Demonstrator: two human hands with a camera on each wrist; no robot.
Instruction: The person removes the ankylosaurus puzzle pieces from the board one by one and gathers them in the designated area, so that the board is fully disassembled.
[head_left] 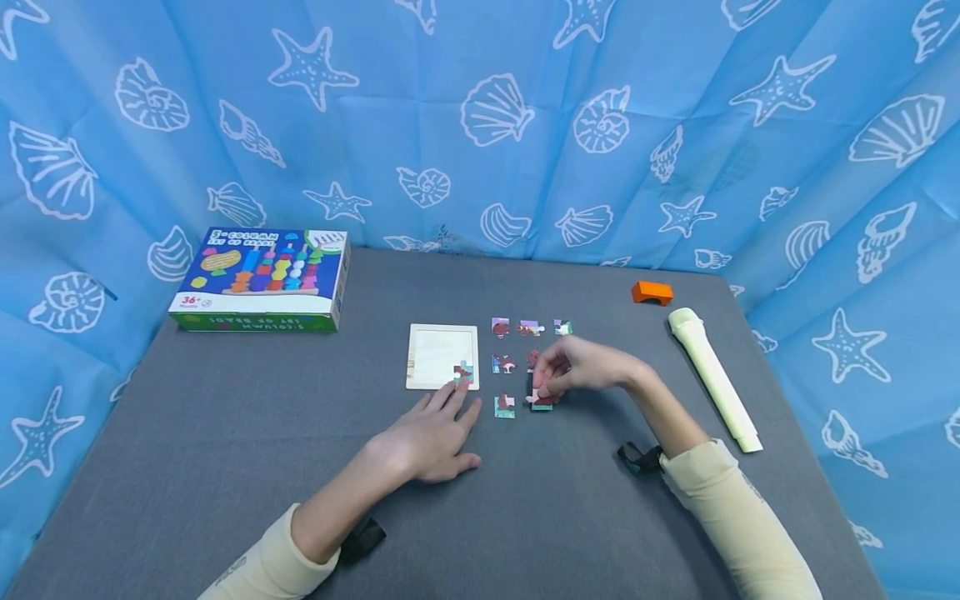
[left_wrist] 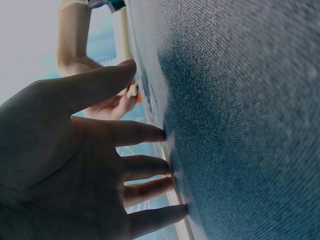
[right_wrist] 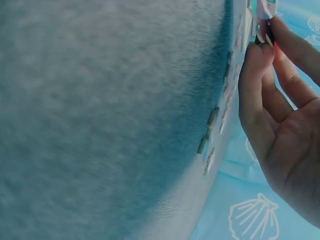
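Note:
My right hand [head_left: 588, 364] pinches a jigsaw puzzle piece [head_left: 542, 402] between thumb and fingers, just above the table; in the right wrist view the held piece [right_wrist: 266, 10] is tilted up at the fingertips. A shallow square wooden puzzle tray [head_left: 442, 328] lies to its left, with one puzzle piece [head_left: 463, 372] in its lower right corner. With fingers spread, my left hand [head_left: 431, 437] rests at the tray's near edge, its fingertips at the rim. Between tray and right hand lie several loose pieces, among them a corner piece [head_left: 504, 406] and a purple-topped piece [head_left: 500, 327].
A bead-set box [head_left: 258, 279] stands at the back left of the grey table [head_left: 225, 433]. An orange arch block [head_left: 652, 292] and a pale yellow microphone-shaped stick [head_left: 716, 379] lie on the right. A blue seashell curtain [head_left: 480, 183] hangs behind.

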